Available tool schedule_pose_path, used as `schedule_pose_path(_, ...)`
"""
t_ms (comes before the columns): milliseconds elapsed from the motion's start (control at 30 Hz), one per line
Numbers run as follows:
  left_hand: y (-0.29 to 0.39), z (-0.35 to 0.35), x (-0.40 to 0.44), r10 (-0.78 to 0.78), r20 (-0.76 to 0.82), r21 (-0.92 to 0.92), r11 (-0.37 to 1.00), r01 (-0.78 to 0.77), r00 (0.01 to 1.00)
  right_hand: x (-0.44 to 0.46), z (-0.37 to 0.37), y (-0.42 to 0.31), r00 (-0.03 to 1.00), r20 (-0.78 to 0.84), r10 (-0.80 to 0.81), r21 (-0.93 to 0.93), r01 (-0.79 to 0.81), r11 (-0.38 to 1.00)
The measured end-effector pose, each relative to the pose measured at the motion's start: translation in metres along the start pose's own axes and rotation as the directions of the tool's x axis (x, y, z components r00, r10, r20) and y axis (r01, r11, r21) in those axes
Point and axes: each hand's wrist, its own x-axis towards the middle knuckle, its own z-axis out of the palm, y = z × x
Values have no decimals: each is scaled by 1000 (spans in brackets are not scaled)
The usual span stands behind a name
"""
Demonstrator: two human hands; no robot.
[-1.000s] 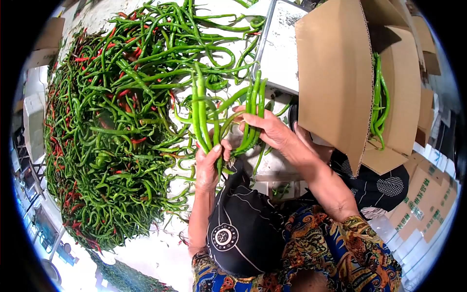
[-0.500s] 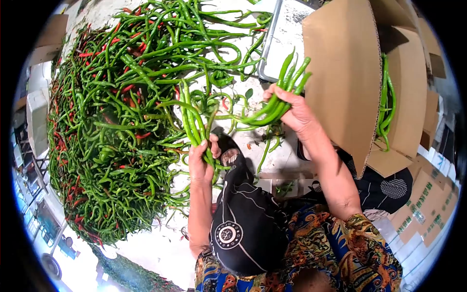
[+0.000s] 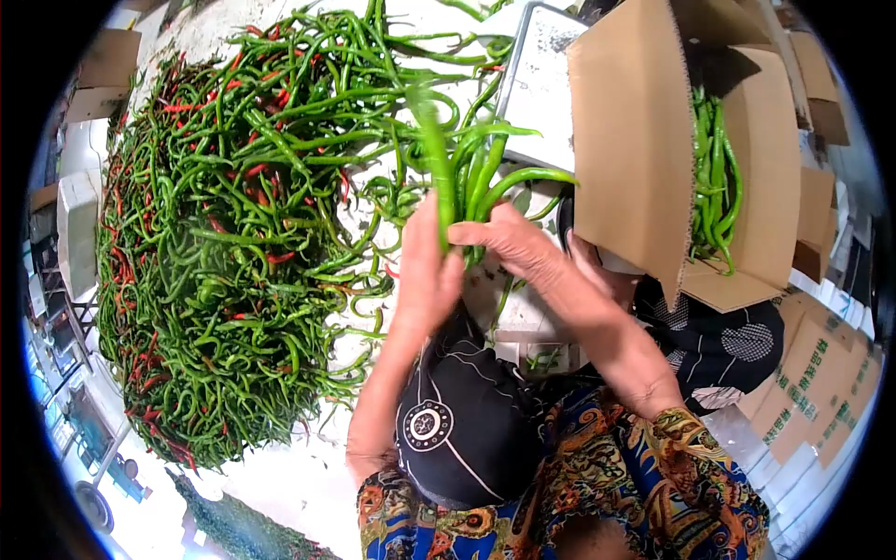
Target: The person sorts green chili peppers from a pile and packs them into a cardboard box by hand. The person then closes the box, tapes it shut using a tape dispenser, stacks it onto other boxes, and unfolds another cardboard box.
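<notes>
The left hand [image 3: 427, 271] and the right hand [image 3: 515, 238] are positioned side by side, touching, both closed around the lower portion of a loose bundle of long, slender, bright green peppers [image 3: 483, 177]. The peppers project upward beyond the grip and fan outward; the longest, nearest the left hand, is blurred at its upper end. The right thumb lies across the front of the bundle. Which hand carries each pepper cannot be determined. A broad heap of thin green and red peppers [image 3: 224, 280] lies left of the grip on a white work surface [image 3: 191, 35]. An open brown cardboard box [image 3: 635, 140] containing long green peppers [image 3: 717, 187] stands to the right.
</notes>
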Motion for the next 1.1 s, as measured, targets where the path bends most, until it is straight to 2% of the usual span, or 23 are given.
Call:
schedule_pose_path(33,10,8,1,74,-28,130,989,-70,997,-2,6,-2,999,-10,-41,-19,41,999)
schedule_pose_path(100,26,5,6,149,-34,182,973,-141,988,1,12,-8,981,-156,-114,77,127,989)
schedule_pose_path(167,38,-11,13,189,5,-57,980,-188,982,-2,12,-28,976,-193,-96,192,134,972)
schedule_pose_path(200,41,-12,10,-64,-24,-405,913,49,998,-1,9,-33,979,-166,-121,209,155,966)
schedule_pose_path(233,46,-13,6,-310,38,-698,672,247,950,-6,5,-42,995,-84,-54,215,71,974)
schedule_pose_path(267,51,-14,7,-314,-4,-793,579,188,949,-9,3,-43,997,-73,-24,201,38,979)
schedule_pose_path(300,45,-15,7,-348,7,-833,517,198,937,-10,3,-43,998,-61,7,186,4,982)
schedule_pose_path(367,32,-13,2,-363,40,-937,310,161,931,-16,2,-46,1000,-18,22,269,-16,963)
schedule_pose_path(400,29,-14,-1,-389,34,-950,274,151,921,-18,1,-47,1000,6,14,279,-15,960)
schedule_pose_path(500,27,-24,-19,-450,-21,-935,325,142,893,-26,-3,-50,997,75,7,269,-27,963)
schedule_pose_path(567,25,-35,-35,-522,-229,-831,545,114,822,-31,-3,-55,992,124,-11,166,-10,986)
schedule_pose_path(633,4,-50,-57,-540,-403,-740,668,85,739,-37,-6,-59,989,145,-3,48,-4,999)
schedule_pose_path(700,-7,-61,-86,-555,-515,-590,782,199,654,-41,-9,-66,992,125,-30,75,20,997)
schedule_pose_path(767,-43,-70,-138,-556,-410,-323,830,455,723,-39,-18,-71,984,145,-101,258,61,964)
schedule_pose_path(800,-69,-72,-170,-580,-286,-292,811,507,763,-35,-27,-68,973,184,-136,444,41,895)
schedule_pose_path(833,-100,-71,-206,-602,-161,-252,792,557,783,-34,-28,-72,960,219,-177,494,47,868)
schedule_pose_path(867,-145,-66,-254,-531,-85,55,842,536,843,-33,-28,-75,953,224,-204,520,60,852)
schedule_pose_path(900,-173,-62,-285,-476,11,352,825,442,880,-32,-27,-77,945,232,-230,544,70,836)
schedule_pose_path(933,-173,-63,-287,-501,-11,260,834,487,865,-32,-25,-79,939,262,-225,606,21,795)
schedule_pose_path(1000,-168,-64,-290,-555,-44,66,828,557,830,-35,-20,-80,937,267,-226,606,19,795)
schedule_pose_path(1100,-155,-66,-291,-637,-67,-239,758,608,768,-39,-15,-81,916,311,-253,629,0,777)
